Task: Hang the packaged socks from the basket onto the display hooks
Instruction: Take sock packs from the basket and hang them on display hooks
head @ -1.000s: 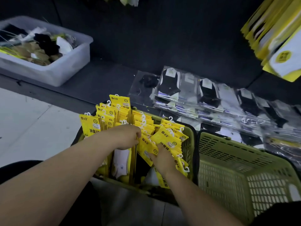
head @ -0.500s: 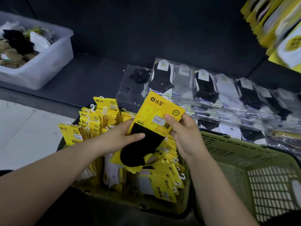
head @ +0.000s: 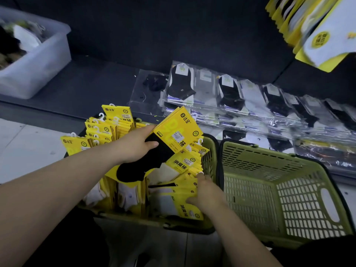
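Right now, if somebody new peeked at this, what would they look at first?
Probably the bright yellow pack with a black sock, held up in the middle by the left hand. Below it sits a green basket crammed with more yellow packs, where the right hand grips some. Beside it, on the right, stands an empty basket.

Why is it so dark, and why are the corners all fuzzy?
Head view: the light is dim and the back wall is dark. The bin and hanging packs at the corners are blurred, and the wide lens bends them. The clear bags show small glints. The pack in the left hand is sharp, like the basket packs the right hand grips.
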Demonstrator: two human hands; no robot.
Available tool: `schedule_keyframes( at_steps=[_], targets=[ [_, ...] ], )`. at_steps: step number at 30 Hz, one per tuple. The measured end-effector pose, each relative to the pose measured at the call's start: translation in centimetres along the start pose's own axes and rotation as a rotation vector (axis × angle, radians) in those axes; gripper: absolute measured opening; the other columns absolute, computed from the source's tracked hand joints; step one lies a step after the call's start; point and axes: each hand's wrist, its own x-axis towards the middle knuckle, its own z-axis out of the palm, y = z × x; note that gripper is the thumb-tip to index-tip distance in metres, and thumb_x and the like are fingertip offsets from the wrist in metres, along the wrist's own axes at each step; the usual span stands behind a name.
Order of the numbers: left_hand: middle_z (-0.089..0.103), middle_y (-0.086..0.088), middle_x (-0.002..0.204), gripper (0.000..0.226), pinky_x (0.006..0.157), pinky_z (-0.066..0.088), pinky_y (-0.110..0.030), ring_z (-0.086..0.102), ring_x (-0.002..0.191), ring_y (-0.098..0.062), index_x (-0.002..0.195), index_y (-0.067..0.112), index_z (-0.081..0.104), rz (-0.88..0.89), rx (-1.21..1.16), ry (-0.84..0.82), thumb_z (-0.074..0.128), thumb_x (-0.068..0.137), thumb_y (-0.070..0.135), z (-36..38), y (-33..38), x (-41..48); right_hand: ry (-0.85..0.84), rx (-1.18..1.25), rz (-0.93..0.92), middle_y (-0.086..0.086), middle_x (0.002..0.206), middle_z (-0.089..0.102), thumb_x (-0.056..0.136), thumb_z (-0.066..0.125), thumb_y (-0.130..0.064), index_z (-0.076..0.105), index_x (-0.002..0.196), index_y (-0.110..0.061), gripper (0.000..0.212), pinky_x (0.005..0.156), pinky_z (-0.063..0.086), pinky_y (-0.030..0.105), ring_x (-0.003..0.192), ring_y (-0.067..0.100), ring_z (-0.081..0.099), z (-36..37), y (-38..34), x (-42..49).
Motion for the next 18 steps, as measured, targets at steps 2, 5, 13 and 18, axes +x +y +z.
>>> schedule_keyframes(
  at_steps=[2, 5, 13, 18],
  targets=[
    [0.052, -0.002, 0.135, 0.044, 0.093, 0.038, -0.029, 0.049, 0.121, -0.021, 0.139, 0.023, 0.04, 0.01, 0.015, -0.002, 0.05, 0.097, 0.014, 0.2, 0.0, -0.3, 0.043, 0.012, -0.016, 0.006, 0.135, 0.04, 0.072, 0.079, -0.031, 0.027, 0.138, -0.015, 0.085, 0.083, 0.049, 0.036, 0.114, 0.026, 0.054, 1.3, -0.1, -0.5],
    [0.053, -0.001, 0.134, 0.044, 0.09, 0.037, -0.027, 0.049, 0.12, -0.021, 0.139, 0.023, 0.041, 0.005, 0.019, 0.011, 0.05, 0.097, 0.014, 0.3, 0.1, -0.9, 0.066, 0.26, 0.009, 0.004, 0.134, 0.038, 0.069, 0.081, -0.018, 0.031, 0.135, -0.018, 0.083, 0.087, 0.047, 0.032, 0.115, 0.025, 0.054, 2.3, 0.5, -1.0],
    [0.057, 0.004, 0.115, 0.036, 0.074, 0.039, -0.021, 0.052, 0.105, -0.014, 0.133, 0.024, 0.045, 0.0, -0.05, 0.004, 0.05, 0.098, 0.017, 0.5, -0.1, -1.5, -0.014, 0.259, -0.095, 0.0, 0.123, 0.046, 0.07, 0.078, -0.021, 0.041, 0.121, -0.03, 0.064, 0.086, 0.047, 0.032, 0.106, 0.023, 0.054, 3.3, 1.3, -1.5],
    [0.054, 0.007, 0.12, 0.035, 0.085, 0.039, -0.025, 0.049, 0.109, -0.013, 0.133, 0.027, 0.045, -0.018, -0.163, 0.017, 0.047, 0.099, 0.018, 0.5, -0.3, -1.3, 0.005, 0.117, -0.218, -0.006, 0.099, 0.062, 0.064, 0.076, -0.024, 0.052, 0.123, -0.033, 0.065, 0.072, 0.048, 0.025, 0.093, 0.018, 0.062, -1.4, 0.9, -1.1]
  ],
)
